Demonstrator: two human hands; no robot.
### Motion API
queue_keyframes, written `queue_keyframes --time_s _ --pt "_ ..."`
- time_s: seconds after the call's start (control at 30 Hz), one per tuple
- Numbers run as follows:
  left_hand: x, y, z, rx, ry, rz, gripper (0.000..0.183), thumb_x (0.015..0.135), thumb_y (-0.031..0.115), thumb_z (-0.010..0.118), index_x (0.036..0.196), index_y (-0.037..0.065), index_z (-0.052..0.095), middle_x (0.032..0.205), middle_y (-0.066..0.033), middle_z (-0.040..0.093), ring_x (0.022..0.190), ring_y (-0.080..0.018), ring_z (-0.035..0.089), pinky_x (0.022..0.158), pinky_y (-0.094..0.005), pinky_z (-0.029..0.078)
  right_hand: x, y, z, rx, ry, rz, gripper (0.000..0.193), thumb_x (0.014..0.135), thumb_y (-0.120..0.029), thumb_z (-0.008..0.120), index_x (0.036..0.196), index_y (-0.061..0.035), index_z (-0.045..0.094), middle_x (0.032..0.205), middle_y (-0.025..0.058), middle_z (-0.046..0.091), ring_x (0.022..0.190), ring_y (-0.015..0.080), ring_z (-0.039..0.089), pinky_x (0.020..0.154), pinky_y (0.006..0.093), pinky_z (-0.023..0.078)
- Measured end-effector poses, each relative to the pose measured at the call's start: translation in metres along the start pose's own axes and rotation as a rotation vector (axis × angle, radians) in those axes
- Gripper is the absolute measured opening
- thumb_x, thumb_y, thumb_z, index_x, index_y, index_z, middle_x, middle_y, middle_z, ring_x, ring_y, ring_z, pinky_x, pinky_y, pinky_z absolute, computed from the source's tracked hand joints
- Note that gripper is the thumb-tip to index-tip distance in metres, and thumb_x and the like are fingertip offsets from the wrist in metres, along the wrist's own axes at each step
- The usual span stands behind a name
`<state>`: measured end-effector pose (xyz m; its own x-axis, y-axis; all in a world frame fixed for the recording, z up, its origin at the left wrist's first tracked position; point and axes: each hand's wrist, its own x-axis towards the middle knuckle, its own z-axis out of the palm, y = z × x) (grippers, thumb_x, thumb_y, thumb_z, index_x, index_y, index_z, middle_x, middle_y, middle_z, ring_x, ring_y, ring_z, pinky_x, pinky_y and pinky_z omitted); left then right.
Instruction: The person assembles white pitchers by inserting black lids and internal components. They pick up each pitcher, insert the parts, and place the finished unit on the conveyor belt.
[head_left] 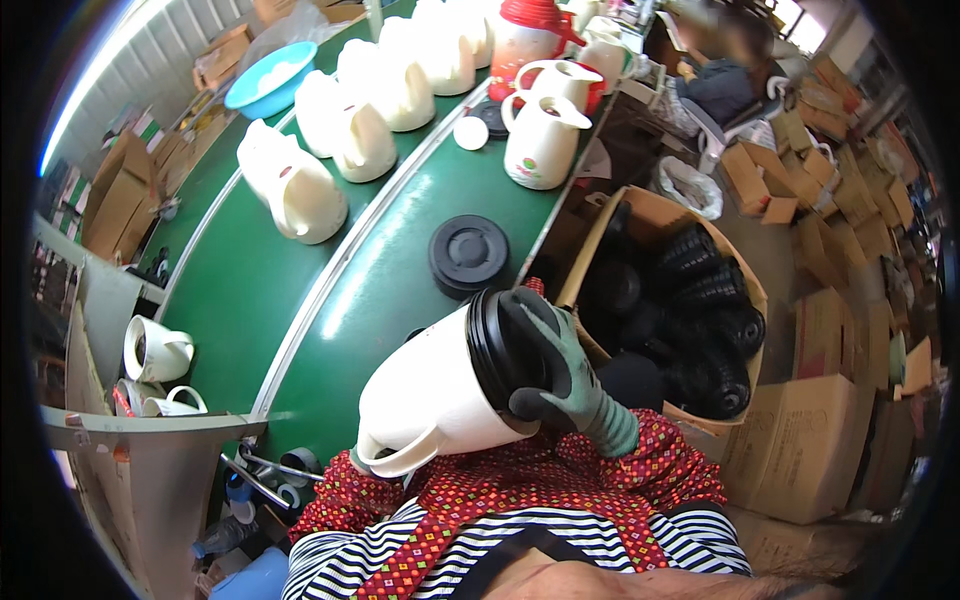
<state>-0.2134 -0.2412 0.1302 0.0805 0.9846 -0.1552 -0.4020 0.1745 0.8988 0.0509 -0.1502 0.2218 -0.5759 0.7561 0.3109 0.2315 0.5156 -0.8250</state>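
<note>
A white jug (418,385) lies tilted in front of my body, its loop handle toward me and its bottom end toward the upper right. On that end sits a black ribbed base (488,350). My right hand (562,372), in a grey-green glove, is closed round this base, thumb below and fingers over it. My left hand (358,460) is at the jug's other end, beside the handle; only a sliver of its glove shows, and the jug hides its fingers. A short stack of round black parts (469,255) stands on the green table just beyond the jug.
White jugs (308,200) stand in rows on the green table (385,255), with a red jug (530,45) and a blue basin (272,80) farther back. At right, a carton (590,240) holds black ribbed parts. Beyond it are more cartons (800,440) and a seated person (725,80).
</note>
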Motion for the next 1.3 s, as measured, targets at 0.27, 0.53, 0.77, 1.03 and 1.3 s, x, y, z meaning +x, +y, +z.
queue_keyframes --time_s 0.27,0.53,0.77,1.03,1.3 --pt "0.008 -0.009 0.036 0.016 -0.066 0.005 0.051 0.094 0.005 0.071 0.143 0.001 0.057 0.131 -0.0158 0.065 0.114 -0.0274 0.066 0.095 -0.0403 0.056 -0.062 -0.012 -0.015 0.250 0.232 0.045 0.098 0.087 -0.059 0.075 0.160 -0.0018 0.043 0.164 0.0245 0.037 0.151 0.0427 0.033 0.125 0.0516 0.023" --pt "0.015 0.038 0.036 0.684 0.035 0.617 0.041 0.092 0.003 0.071 0.132 0.001 0.064 0.121 -0.0153 0.068 0.105 -0.0282 0.069 0.088 -0.0396 0.059 -0.083 0.010 -0.029 1.330 0.337 0.354 0.059 0.111 -0.010 0.049 0.165 -0.0014 0.027 0.168 0.0092 0.037 0.150 0.0181 0.041 0.126 0.0335 0.030" --pt "0.013 0.075 0.059 0.713 0.007 0.350 0.035 0.097 0.017 0.067 0.128 0.001 0.063 0.122 -0.0152 0.068 0.110 -0.0315 0.067 0.093 -0.0425 0.056 -0.104 -0.021 -0.075 0.183 0.241 -0.032 0.081 0.105 -0.042 0.058 0.166 0.0003 0.024 0.173 0.0184 0.024 0.158 0.0328 0.025 0.128 0.0445 0.022" --pt "0.021 0.093 0.088 0.628 -0.242 0.693 0.032 0.094 0.012 0.070 0.124 0.002 0.067 0.110 -0.0128 0.070 0.097 -0.0282 0.071 0.087 -0.0404 0.057 -0.097 0.020 -0.028 1.263 0.322 0.336 0.069 0.111 -0.042 0.049 0.166 -0.0049 0.029 0.170 0.0106 0.033 0.155 0.0248 0.032 0.128 0.0400 0.025" --pt "0.022 0.091 0.092 0.641 -0.182 0.284 0.021 0.086 0.011 0.072 0.104 0.000 0.068 0.100 -0.0160 0.070 0.087 -0.0313 0.071 0.076 -0.0412 0.058 -0.110 -0.015 -0.040 0.604 0.389 -0.087 0.083 0.108 -0.054 0.047 0.167 -0.0009 0.023 0.174 0.0156 0.021 0.159 0.0293 0.024 0.130 0.0406 0.017"
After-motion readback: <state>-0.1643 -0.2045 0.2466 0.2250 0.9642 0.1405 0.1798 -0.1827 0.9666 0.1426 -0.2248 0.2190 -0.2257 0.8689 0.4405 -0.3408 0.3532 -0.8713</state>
